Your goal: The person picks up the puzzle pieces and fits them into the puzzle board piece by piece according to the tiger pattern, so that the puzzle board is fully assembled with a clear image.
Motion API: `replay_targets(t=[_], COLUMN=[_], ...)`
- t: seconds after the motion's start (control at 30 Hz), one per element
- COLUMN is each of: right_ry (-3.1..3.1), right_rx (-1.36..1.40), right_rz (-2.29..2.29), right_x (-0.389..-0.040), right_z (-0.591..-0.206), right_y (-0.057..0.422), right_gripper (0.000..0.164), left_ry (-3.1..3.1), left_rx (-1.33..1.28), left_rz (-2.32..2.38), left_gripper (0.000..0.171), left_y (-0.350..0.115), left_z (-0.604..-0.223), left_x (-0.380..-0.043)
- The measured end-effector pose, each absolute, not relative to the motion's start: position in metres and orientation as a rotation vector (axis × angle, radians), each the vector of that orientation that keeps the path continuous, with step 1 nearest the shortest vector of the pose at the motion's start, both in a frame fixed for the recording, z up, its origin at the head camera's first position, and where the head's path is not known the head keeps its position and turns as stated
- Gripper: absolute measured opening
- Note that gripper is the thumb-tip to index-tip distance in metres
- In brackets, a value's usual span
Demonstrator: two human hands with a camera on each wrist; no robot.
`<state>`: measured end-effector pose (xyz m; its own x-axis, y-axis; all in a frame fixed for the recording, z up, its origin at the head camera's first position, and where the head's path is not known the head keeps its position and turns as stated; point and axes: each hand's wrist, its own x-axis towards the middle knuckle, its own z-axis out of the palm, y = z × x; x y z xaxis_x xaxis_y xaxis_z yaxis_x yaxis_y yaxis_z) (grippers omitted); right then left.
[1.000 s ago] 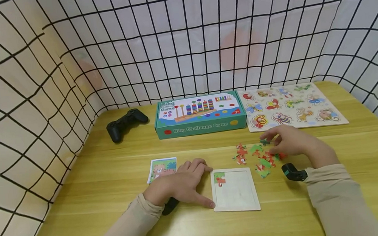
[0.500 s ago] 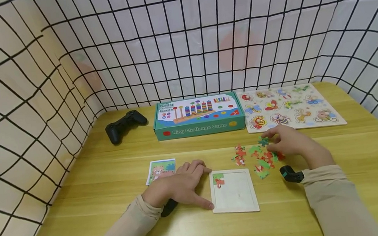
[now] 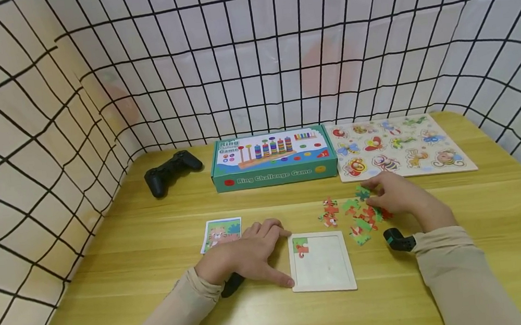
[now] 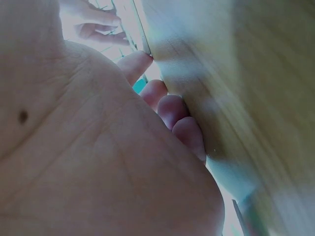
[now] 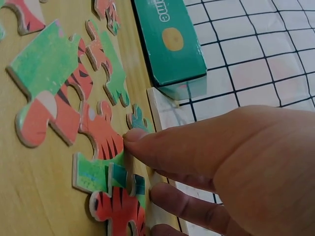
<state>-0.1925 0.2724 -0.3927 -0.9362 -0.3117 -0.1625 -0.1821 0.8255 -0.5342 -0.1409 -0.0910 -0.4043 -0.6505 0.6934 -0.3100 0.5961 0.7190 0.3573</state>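
Note:
My left hand lies with spread fingers at the left side of a square wooden puzzle tray, its thumb and a fingertip touching the frame. One green and orange puzzle piece sits in the tray's upper left corner. My right hand is beyond the loose pieces, pinching a dark green puzzle piece between thumb and index finger. In the right wrist view the thumb covers part of that green piece; the index fingertip is hidden. Several orange tiger-striped pieces lie beside the hand.
A picture card with a tiger lies left of the left hand. At the back are a black game controller, a green ring game box and an insect puzzle board. Black netting over white cloth encloses the table.
My right fingers have closed in on the dark green piece, which now shows more fully at their tips. The left hand keeps its place at the tray. The head view has shifted slightly.

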Motion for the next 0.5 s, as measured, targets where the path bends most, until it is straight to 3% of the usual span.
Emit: replay_targets(t=[0.5], right_ry=[2.773], right_rx=[-0.369], right_rz=[-0.787], right_x=[-0.1908], right_z=[-0.3943], right_y=[0.2745], right_gripper=[0.036], left_ry=[2.497], left_rx=[0.990], left_rz=[0.322], left_gripper=[0.100], left_y=[-0.0914], left_z=[-0.4031], left_x=[-0.1405])
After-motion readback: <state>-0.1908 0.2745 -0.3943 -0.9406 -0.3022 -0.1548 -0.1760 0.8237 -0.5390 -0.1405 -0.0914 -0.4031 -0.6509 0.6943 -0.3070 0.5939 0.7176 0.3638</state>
